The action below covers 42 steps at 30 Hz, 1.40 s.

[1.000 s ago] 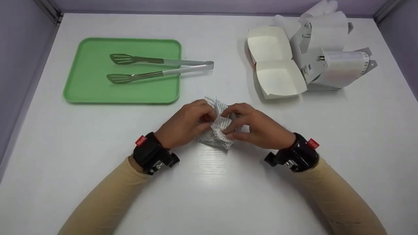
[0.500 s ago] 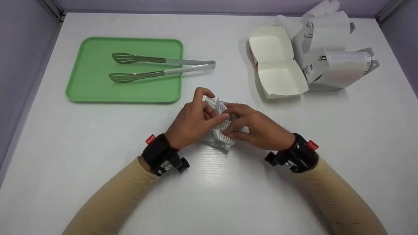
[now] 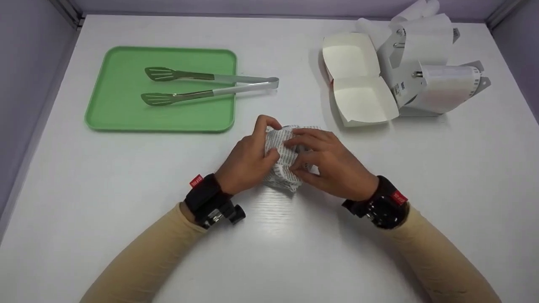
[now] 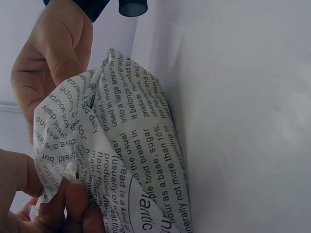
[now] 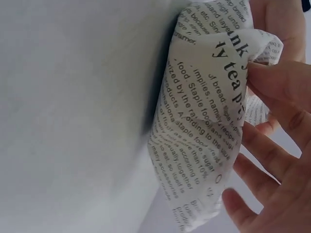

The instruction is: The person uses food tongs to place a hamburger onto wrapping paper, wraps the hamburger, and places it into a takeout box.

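Observation:
Newsprint-patterned wrapping paper (image 3: 280, 143), folded into a bundle, sits on the table between my two hands; whatever it may contain is hidden. My left hand (image 3: 252, 158) holds the bundle's left side, index finger bent over the far edge and thumb on the near part. In the left wrist view its fingertips (image 4: 73, 194) pinch a crumpled fold. My right hand (image 3: 337, 164) pinches the paper on the right, thumb low and forefingers across the top. The right wrist view shows its thumb (image 5: 272, 77) at a gathered fold, the other fingers spread along the paper's side.
Slotted metal tongs (image 3: 193, 86) lie across a green tray (image 3: 118, 115), their handle end past its right edge. An open white carton box (image 3: 364, 101) stands at the back right. Beside it is a holder with paper rolls (image 3: 446, 86).
The left hand has shifted right and forward, its index finger reaching over the far edge. A raised fold of paper now lies flatter across the top. The right hand has turned slightly.

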Tool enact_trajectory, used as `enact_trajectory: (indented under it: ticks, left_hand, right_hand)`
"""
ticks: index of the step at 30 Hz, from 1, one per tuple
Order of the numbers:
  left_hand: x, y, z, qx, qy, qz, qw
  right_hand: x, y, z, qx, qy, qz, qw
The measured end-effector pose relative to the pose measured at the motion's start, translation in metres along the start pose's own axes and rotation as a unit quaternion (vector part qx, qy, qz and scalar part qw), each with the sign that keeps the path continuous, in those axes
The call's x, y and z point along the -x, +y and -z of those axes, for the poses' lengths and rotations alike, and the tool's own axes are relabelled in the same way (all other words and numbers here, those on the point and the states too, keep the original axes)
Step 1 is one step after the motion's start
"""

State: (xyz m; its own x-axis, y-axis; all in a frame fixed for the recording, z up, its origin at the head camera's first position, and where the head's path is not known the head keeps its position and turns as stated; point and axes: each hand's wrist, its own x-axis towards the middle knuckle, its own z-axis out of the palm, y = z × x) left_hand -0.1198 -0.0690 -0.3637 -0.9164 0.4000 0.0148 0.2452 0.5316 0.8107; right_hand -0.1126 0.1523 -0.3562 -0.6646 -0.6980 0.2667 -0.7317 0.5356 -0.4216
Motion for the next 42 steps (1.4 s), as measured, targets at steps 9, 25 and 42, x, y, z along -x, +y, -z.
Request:
enact_trajectory:
  ticks: [9, 25, 42]
  left_hand:
    - [-0.004, 0.000, 0.003, -0.013, -0.011, -0.013, 0.9998]
    - [0.007, 0.005, 0.024, -0.199, 0.000, -0.046, 0.9789]
    - [0.015, 0.006, 0.012, -0.358, 0.000, -0.208, 0.9103]
  right_hand:
    - [0.000, -0.009, -0.010, 0.049, 0.034, -0.009, 0.9982]
    - [0.000, -0.015, -0.013, 0.110, 0.007, -0.004, 0.9939]
    - [0.002, -0.015, -0.003, 0.094, -0.011, -0.003, 0.9955]
